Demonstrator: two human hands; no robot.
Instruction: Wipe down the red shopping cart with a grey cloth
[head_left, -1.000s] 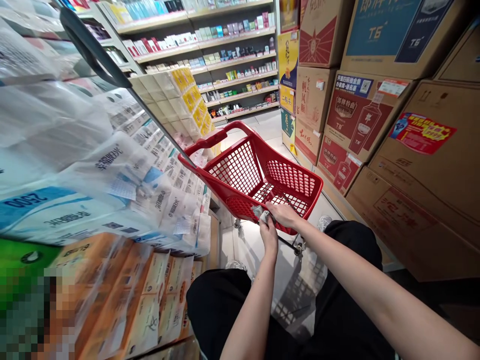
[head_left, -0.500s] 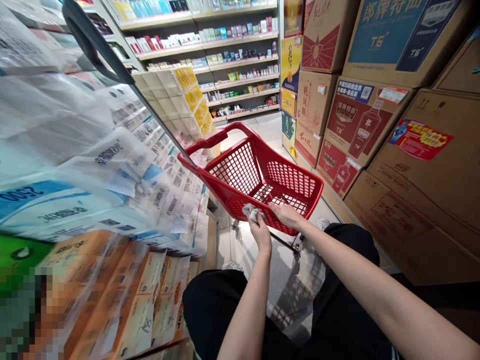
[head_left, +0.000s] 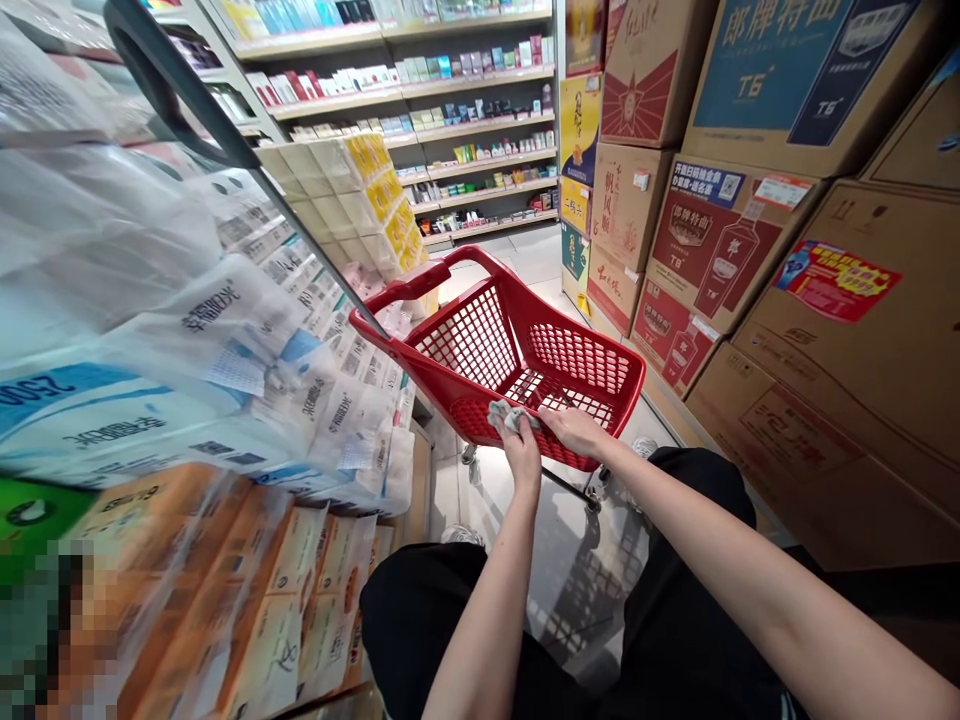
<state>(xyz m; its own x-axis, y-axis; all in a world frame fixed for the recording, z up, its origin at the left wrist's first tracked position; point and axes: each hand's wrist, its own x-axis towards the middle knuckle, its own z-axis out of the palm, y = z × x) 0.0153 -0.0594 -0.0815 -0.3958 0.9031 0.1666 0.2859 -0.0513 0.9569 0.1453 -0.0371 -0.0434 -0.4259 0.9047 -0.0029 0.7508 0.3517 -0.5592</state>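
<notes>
In front of my knees stands a red plastic shopping basket on wheels (head_left: pixel 581 355), with lattice sides and a long grey pull handle (head_left: pixel 161 80) leaning up to the left. My left hand (head_left: pixel 521 450) is closed on a crumpled pale cloth (head_left: pixel 514 415) and presses it against the near outer side, just under the rim. Beside it, my right hand (head_left: pixel 574 432) grips the near rim, its fingers curled over the edge and partly hidden. A small dark item seems to lie inside on the bottom, too small to name.
Plastic-wrapped tissue packs (head_left: pixel 337 410) are stacked close on the left, above orange packs (head_left: pixel 187 570). Cardboard cartons (head_left: pixel 817 400) rise on the right. Shelves of small boxed goods (head_left: pixel 450 110) stand at the back. A tiled floor (head_left: pixel 517 560) shows beneath the basket.
My left hand has shifted the cloth slightly to the right along the basket's side, closer to my right hand. The right hand keeps its place on the rim.
</notes>
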